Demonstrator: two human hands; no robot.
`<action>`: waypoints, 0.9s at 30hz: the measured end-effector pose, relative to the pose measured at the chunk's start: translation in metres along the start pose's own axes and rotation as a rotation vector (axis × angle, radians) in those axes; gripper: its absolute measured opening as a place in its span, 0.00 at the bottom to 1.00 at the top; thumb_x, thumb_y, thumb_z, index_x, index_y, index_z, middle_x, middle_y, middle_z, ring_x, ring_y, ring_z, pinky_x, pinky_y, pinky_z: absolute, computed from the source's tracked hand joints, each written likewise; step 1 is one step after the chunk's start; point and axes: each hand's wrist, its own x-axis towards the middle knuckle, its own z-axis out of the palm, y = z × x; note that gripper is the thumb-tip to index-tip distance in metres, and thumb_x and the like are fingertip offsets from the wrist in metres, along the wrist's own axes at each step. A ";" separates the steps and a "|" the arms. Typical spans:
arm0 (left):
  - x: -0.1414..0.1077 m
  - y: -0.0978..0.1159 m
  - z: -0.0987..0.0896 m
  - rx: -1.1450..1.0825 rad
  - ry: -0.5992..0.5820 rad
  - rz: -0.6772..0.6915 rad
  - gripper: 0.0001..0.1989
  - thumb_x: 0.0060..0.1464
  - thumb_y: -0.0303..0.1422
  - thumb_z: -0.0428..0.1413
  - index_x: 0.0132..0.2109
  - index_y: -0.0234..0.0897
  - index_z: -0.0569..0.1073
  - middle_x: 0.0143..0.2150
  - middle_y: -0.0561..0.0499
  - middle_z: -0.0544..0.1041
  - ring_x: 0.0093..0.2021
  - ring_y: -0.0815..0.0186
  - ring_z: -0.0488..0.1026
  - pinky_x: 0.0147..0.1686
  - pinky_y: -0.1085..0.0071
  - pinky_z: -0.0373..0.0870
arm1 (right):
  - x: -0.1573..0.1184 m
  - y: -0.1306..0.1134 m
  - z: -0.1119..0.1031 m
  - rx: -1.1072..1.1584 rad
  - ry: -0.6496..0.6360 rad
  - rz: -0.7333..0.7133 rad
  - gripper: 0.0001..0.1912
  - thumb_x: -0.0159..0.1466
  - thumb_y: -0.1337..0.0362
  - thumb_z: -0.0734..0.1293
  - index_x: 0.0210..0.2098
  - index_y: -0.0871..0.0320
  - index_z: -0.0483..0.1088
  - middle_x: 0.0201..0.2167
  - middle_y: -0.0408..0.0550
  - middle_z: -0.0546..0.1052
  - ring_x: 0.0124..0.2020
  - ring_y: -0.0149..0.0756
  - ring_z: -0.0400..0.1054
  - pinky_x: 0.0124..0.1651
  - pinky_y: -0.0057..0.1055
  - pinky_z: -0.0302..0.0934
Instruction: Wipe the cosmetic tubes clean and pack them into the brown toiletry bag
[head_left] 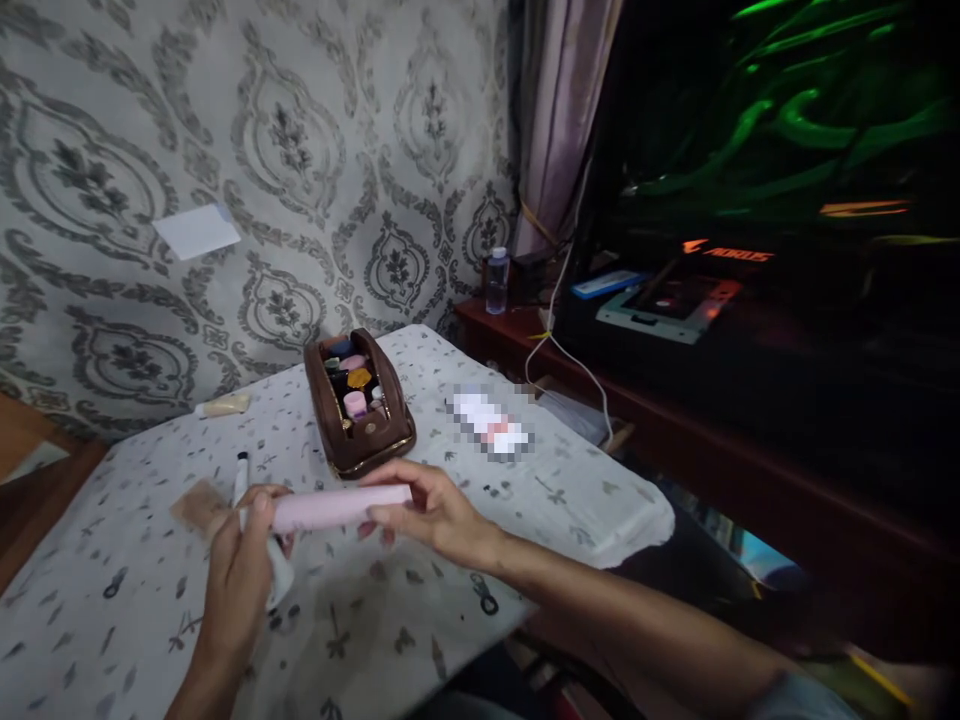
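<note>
A pale pink tube (pixel 330 507) lies crosswise between my two hands above the table. My left hand (pixel 244 550) is closed round its left end, and my right hand (pixel 431 515) grips the flat right end between thumb and fingers. Beneath my left hand shows a white item (pixel 279 575), partly hidden, its kind unclear. Close by are a slim white tube with a black cap (pixel 241 478) and a blurred beige-brown item (pixel 199 508). Just beyond the hands stands an open brown zip bag (pixel 326 405), holding several small cosmetics, among them a pink-capped container (pixel 355 404).
A patterned white cloth (pixel 405 620) covers the table. A cream-coloured tube (pixel 226 405) lies at the back left, and a pixelated object (pixel 489 422) right of the bag. Beyond the right edge stand a dark red desk (pixel 487 325), a clear bottle (pixel 497 282) and a hanging white cable (pixel 559 290).
</note>
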 end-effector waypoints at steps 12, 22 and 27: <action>0.053 0.044 0.050 0.132 -0.257 0.281 0.27 0.66 0.52 0.41 0.49 0.36 0.75 0.23 0.54 0.73 0.22 0.65 0.69 0.24 0.71 0.66 | 0.028 -0.053 -0.060 -0.083 0.402 -0.263 0.17 0.66 0.50 0.68 0.39 0.58 0.77 0.26 0.44 0.76 0.23 0.29 0.71 0.25 0.24 0.66; 0.187 0.069 0.052 0.878 -0.181 0.945 0.24 0.68 0.44 0.40 0.45 0.38 0.78 0.46 0.43 0.82 0.52 0.51 0.74 0.53 0.55 0.70 | 0.117 -0.099 -0.127 -0.339 0.498 -0.442 0.20 0.66 0.47 0.67 0.34 0.59 0.72 0.27 0.42 0.73 0.25 0.28 0.70 0.28 0.24 0.67; 0.190 0.046 0.054 0.834 -0.197 0.926 0.23 0.68 0.46 0.43 0.48 0.41 0.79 0.50 0.46 0.81 0.54 0.53 0.75 0.56 0.56 0.71 | 0.206 -0.099 -0.138 -0.640 0.306 -0.335 0.15 0.73 0.58 0.60 0.33 0.60 0.69 0.24 0.40 0.70 0.25 0.28 0.70 0.32 0.23 0.64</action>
